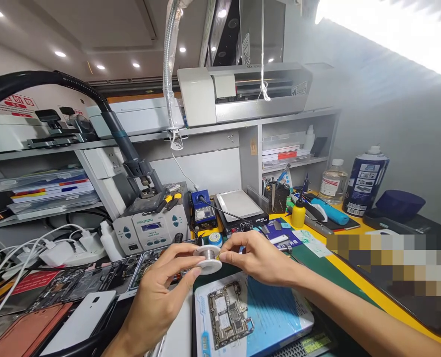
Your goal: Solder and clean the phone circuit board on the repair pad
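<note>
A small white spool wound with thin silvery wire, like solder wire (208, 254), is held by its flanges in my left hand (159, 292), between thumb and fingers. At the right side of the spool, my right hand (261, 260) has thumb and forefinger pinched together. Whatever lies between those fingertips is too small to make out. Below the hands, a phone logic board (228, 316) lies flat on a blue and white box (276, 310). Just behind the spool stands a small round tub with a blue lid (215, 239).
A grey soldering station (151, 230) and a hot plate (241, 206) stand at the back. Phone parts (90, 277) and a white phone cover (81, 322) lie left. On the right are a yellow bottle (298, 214), a spray can (367, 181) and a blue tool (330, 211).
</note>
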Available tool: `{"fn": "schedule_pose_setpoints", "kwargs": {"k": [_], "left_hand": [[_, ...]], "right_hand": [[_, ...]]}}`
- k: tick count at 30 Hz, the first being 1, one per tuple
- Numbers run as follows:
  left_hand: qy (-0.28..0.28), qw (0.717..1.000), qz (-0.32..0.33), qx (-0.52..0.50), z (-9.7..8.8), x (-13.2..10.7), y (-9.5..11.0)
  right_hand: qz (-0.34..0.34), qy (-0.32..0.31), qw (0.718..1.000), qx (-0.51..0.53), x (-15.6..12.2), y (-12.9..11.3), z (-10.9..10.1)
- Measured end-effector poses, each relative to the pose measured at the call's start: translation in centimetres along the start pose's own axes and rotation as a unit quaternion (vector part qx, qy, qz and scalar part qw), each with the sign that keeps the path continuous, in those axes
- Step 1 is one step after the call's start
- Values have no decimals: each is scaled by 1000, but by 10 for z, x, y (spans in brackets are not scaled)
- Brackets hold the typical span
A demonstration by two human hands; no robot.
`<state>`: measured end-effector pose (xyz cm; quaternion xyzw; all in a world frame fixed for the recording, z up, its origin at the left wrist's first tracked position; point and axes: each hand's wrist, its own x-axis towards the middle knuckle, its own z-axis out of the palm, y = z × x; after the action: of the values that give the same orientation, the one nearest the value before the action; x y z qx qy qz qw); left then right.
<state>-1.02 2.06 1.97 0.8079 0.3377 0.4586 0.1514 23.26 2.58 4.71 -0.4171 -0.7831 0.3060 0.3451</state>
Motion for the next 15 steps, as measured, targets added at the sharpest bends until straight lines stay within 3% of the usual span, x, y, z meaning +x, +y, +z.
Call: {"fn": "schedule_pose_setpoints", "kwargs": {"k": [10,15], "left_hand": [[-10,999,-2,41,-2,0,-10],[-70,993,-29,93,-1,1,-16]], "right_hand": [[30,11,999,-34,1,-2,-5],[43,43,998,-35,2,-1,-7]]}}
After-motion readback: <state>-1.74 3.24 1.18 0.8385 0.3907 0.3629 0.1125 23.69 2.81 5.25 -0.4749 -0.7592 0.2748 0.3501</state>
